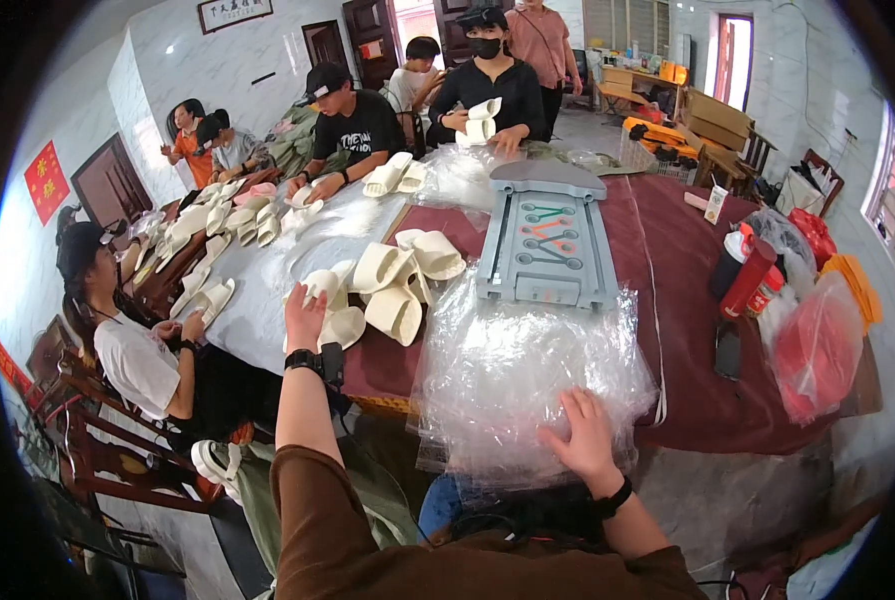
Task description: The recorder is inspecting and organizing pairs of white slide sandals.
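Observation:
My left hand (304, 318) reaches to the cream slippers (341, 328) at the table's near left edge. Its fingers are stretched out against them, and no firm grip shows. Just to the right lies a heap of more cream slippers (395, 310). In front of me, a stack of clear plastic bags (507, 370) hangs partly over the table edge. My right hand (585, 440) rests flat on these bags, thumb and fingers apart. A grey folded plastic stool (547, 235) with a coloured pattern lies on the far part of the stack.
A dark red cloth (687, 350) covers the table. On the right stand a red flask (747, 278), a dark phone (727, 352) and a pink plastic bag (817, 345). Several people sit or stand around the table; one across (487, 85) handles slippers. Slippers line the left side.

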A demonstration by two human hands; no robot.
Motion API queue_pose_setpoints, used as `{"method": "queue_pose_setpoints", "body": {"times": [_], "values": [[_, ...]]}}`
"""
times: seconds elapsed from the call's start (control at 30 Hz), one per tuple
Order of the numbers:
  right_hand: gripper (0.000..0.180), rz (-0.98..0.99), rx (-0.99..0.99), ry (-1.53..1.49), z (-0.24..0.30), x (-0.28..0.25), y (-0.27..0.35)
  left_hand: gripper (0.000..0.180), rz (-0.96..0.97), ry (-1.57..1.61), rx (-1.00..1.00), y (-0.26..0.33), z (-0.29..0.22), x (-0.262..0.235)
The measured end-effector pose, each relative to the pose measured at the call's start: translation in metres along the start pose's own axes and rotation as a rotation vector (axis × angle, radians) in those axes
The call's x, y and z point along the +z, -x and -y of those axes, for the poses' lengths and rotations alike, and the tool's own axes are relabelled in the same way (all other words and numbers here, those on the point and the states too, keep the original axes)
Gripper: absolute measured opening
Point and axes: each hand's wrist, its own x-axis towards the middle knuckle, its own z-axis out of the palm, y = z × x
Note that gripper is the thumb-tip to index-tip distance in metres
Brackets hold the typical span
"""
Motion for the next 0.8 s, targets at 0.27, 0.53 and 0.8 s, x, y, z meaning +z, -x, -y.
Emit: {"method": "queue_pose_setpoints", "body": {"times": [0.27,0.53,0.8], "values": [[0.073,-0.016,-0.025,0.008,-0.001,0.001,0.002,0.033,0.306,-0.009,0.131,0.005,-0.069,0.043],[0.073,0.005,-0.020,-0.008,0.001,-0.004,0.001,0.052,0.714,0.005,0.002,0.119,-0.111,0.152],[0.077,0.095,0.064,-0.183,-0.006,-0.016,-0.005,0.052,0.998,-0.176,-0.299,0.222,-0.053,0.213]]}}
